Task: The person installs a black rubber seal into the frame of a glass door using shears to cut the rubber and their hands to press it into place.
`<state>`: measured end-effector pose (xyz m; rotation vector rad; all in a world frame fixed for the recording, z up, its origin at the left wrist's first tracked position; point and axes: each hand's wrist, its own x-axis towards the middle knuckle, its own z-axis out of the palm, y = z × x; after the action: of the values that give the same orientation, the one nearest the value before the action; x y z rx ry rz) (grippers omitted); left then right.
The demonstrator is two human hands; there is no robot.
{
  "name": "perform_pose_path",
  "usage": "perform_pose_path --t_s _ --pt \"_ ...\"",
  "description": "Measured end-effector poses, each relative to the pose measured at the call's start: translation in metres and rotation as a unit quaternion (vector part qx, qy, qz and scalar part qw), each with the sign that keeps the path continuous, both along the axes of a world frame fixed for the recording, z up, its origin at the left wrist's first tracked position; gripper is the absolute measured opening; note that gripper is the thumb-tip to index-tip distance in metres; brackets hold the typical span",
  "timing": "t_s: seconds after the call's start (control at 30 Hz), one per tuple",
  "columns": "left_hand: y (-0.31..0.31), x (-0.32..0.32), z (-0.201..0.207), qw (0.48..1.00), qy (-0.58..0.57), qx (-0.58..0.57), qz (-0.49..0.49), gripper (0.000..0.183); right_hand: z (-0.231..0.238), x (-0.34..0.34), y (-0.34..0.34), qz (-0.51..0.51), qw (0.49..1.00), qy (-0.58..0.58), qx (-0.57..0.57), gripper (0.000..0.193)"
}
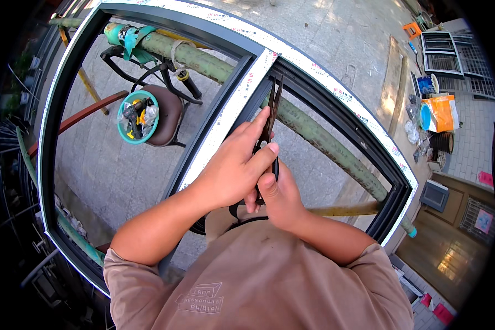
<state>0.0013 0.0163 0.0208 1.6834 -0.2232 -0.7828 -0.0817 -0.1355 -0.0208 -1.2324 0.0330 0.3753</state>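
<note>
My left hand [234, 168] and my right hand [279, 197] meet at the middle upright of a dark window frame [225, 110] edged with white protective tape. Both pinch a thin black rubber strip [275, 96]. It runs up from my fingers along the upright's right side, and its lower end loops below my hands in front of my chest. My left fingers lie flat on the strip, with my right hand just under them. My beige shirt fills the lower part of the view.
A green pole [319, 137] crosses behind the frame. A teal bucket of tools [138, 117] sits on a brown chair [169, 113] below on the left. Far down on the right lie an orange bag [444, 113], window grilles [444, 55] and other clutter on paved ground.
</note>
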Motion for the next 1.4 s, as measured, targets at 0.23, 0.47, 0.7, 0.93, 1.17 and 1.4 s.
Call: perform_pose_path --t_s 0.23,0.47,0.7,0.93,1.17,1.4 --pt "-0.003 -0.001 -0.014 0.991 -0.094 0.076 -0.06 0.079 0.011 -0.011 -0.021 0.02 0.995 0.088 0.048 0.073" --pt "-0.004 0.002 -0.015 0.995 -0.093 0.043 -0.019 0.086 0.017 0.003 -0.018 0.017 0.986 0.138 0.092 0.091" --pt "-0.004 0.008 -0.003 1.0 0.018 -0.019 0.008 0.082 0.023 0.012 -0.009 -0.021 0.962 0.138 0.235 0.087" --pt "-0.005 0.008 0.008 0.995 0.085 -0.032 0.045 0.072 0.028 0.017 0.012 -0.079 0.973 0.144 0.162 0.088" --pt "-0.003 0.008 0.004 0.994 0.101 0.0 0.045 0.079 0.004 0.008 0.024 -0.063 0.993 0.069 0.073 0.082" --pt "-0.003 0.009 -0.002 0.99 0.134 -0.021 0.028 0.087 -0.012 0.002 0.007 -0.013 0.999 0.045 0.025 0.085"
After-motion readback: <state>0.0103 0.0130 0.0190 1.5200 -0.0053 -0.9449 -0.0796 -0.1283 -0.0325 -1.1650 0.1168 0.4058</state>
